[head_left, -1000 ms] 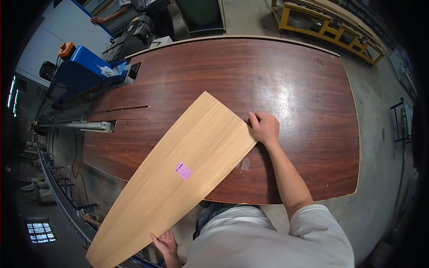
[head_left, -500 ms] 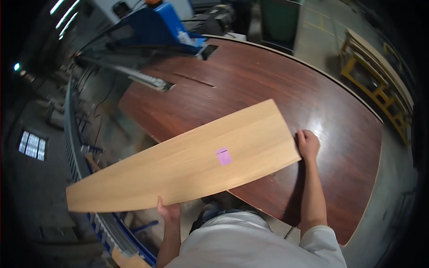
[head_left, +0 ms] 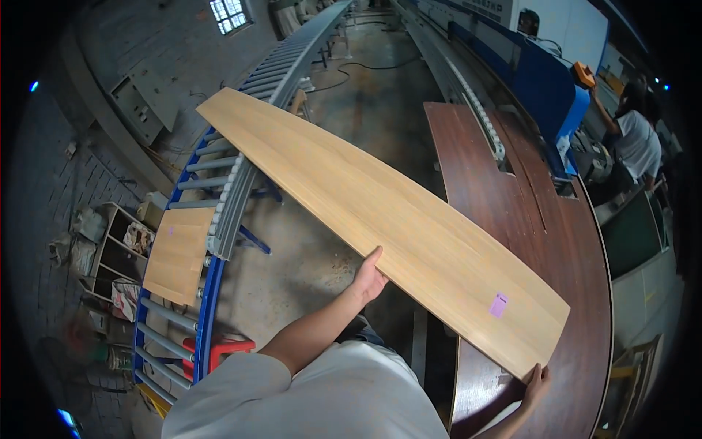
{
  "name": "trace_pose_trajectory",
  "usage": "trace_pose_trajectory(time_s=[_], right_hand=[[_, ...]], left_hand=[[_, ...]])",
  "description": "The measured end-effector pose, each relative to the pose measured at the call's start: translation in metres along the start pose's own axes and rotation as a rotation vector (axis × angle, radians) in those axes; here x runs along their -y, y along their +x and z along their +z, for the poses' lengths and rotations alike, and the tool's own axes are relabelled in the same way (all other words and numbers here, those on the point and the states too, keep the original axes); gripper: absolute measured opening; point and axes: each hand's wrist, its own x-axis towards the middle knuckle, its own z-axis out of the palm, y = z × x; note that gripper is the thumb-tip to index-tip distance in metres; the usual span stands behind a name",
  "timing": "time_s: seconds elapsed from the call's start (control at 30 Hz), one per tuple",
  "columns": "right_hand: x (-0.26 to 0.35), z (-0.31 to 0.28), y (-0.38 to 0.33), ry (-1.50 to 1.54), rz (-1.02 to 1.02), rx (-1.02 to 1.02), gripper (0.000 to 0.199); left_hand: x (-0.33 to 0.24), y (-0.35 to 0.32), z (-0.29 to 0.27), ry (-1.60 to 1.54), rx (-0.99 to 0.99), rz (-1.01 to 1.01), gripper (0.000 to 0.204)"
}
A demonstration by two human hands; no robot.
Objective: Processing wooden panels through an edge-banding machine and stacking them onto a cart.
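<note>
near the long board (head_left: 387,223), a panel (head_left: 175,263) lies on rollers (head_left: 170,313).

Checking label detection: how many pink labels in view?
2: one label on the long held board, a second label on the shorter board lying on the roller conveyor; hidden faces may carry more.

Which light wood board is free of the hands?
The short board, lying on the roller conveyor at the left; the long board is held by the left hand and right hand.
</note>
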Motion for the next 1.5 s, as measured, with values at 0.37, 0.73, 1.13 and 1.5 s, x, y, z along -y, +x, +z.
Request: trace_pose_trajectory(time_s=[0.37, 0.73, 1.13, 1.5], right_hand=[[0.063, -0.008, -0.035, 0.059, 0.300, -0.105, 0.035], [0.050, -0.010, -0.073, 0.096, 0.428, -0.158, 0.044], [0.072, -0.006, -0.113, 0.107, 0.456, -0.214, 0.042], [0.273, 0.142, -0.302, 0.284, -0.159, 0.157, 0.017]], left_hand=[[-0.009, -0.011, -0.011, 0.092, -0.040, 0.017, 0.043], [-0.010, -0.030, -0.025, 0.090, -0.069, -0.049, 0.042], [-0.032, -0.051, -0.048, 0.037, -0.032, -0.060, 0.040], [-0.050, -0.080, -0.076, 0.004, 0.111, -0.349, 0.043]])
